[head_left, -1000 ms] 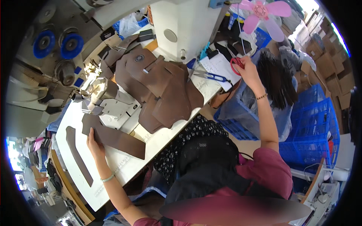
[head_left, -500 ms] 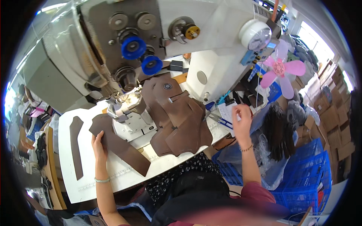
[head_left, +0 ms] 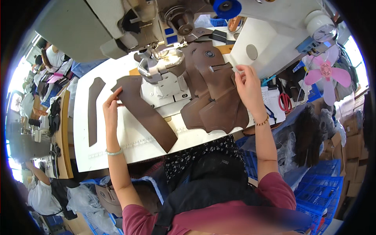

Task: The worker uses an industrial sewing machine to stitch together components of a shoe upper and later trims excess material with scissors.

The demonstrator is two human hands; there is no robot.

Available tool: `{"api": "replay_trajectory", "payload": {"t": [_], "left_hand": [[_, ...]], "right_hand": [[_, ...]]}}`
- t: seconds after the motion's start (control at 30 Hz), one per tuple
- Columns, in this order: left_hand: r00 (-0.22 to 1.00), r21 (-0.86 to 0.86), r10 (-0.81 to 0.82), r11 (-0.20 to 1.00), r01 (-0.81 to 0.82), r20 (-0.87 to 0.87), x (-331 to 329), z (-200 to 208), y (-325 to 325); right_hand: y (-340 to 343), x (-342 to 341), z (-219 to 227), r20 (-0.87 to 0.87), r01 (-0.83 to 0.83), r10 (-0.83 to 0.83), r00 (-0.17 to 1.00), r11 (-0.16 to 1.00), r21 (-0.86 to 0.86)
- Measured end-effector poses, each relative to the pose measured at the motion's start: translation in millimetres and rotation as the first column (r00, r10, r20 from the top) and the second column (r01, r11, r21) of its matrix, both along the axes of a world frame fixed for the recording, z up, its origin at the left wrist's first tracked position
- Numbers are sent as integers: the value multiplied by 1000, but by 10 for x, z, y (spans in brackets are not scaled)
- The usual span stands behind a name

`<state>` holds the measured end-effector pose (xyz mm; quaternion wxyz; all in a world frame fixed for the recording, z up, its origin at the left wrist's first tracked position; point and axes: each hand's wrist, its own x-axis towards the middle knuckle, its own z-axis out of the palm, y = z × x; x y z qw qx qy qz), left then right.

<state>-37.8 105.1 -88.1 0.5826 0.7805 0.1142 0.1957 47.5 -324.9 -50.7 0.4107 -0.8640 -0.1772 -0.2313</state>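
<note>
My left hand (head_left: 111,111) pinches the left edge of a long brown leather-like panel (head_left: 147,107) between thumb and fingers. That panel lies slanted on the white table, beside the sewing machine's presser area (head_left: 162,66). A narrow brown strip (head_left: 94,111) lies to its left. My right hand (head_left: 249,90) is at the right edge of a pile of brown panels (head_left: 217,105), thumb and index finger pressed together; what sits between them is too small to make out. The top panel carries a round emblem and a slot with a pale edge.
Red-handled scissors (head_left: 285,102) lie on the right, near a white paper pad. Farther right are a pink fan (head_left: 327,72), a hanging dark bundle (head_left: 309,135) and blue crates (head_left: 319,192). A ruler scale (head_left: 129,147) runs along the table front. Another person (head_left: 47,197) is at far left.
The view has shifted, so the table sits higher and farther right. My right hand has moved left, from over the paper pad to the pile's edge. My left hand stays at the long panel.
</note>
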Motion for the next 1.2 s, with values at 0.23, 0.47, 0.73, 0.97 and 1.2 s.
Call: {"api": "replay_trajectory", "payload": {"t": [0.23, 0.47, 0.73, 0.97, 1.2], "left_hand": [[888, 831, 13, 346, -436, 460, -103, 192, -226], [633, 635, -92, -11, -773, 769, -441, 368, -373], [738, 832, -421, 432, -348, 528, -421, 756, -1053], [754, 911, -571, 402, -90, 326, -229, 932, -1225], [843, 869, -381, 460, -184, 380, -329, 938, -1343]], "right_hand": [[350, 733, -33, -89, 55, -109, 990, 882, -467], [609, 989, -199, 29, 195, -226, 974, 756, -625], [604, 912, 78, 66, 129, -135, 989, 987, 92], [331, 409, 399, 246, -95, -46, 968, 841, 533], [483, 93, 331, -115, -287, 401, 909, 801, 525]]}}
